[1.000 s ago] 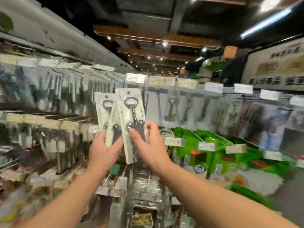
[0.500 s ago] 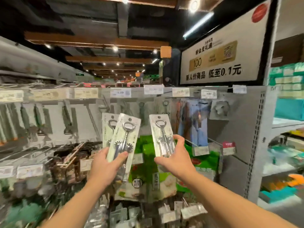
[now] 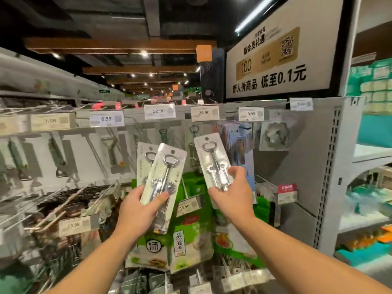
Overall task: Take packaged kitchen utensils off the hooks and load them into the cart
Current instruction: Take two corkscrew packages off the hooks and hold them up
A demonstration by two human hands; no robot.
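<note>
Store pegboard point(image 3: 282, 166) faces us. Our left hand point(image 3: 137, 211) grips two carded corkscrews point(image 3: 162, 183) at 9 o'clock; our right hand point(image 3: 232, 197) pinches a third corkscrew pack point(image 3: 213, 162) at 3 o'clock, off the hooks.

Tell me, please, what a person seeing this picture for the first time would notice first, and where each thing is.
First come the two hands raised in the middle: the left hand holds two overlapping corkscrew packs, and the right hand holds one corkscrew pack. Next is the big white sign at the upper right, above the row of price tags on the hook rail.
</note>
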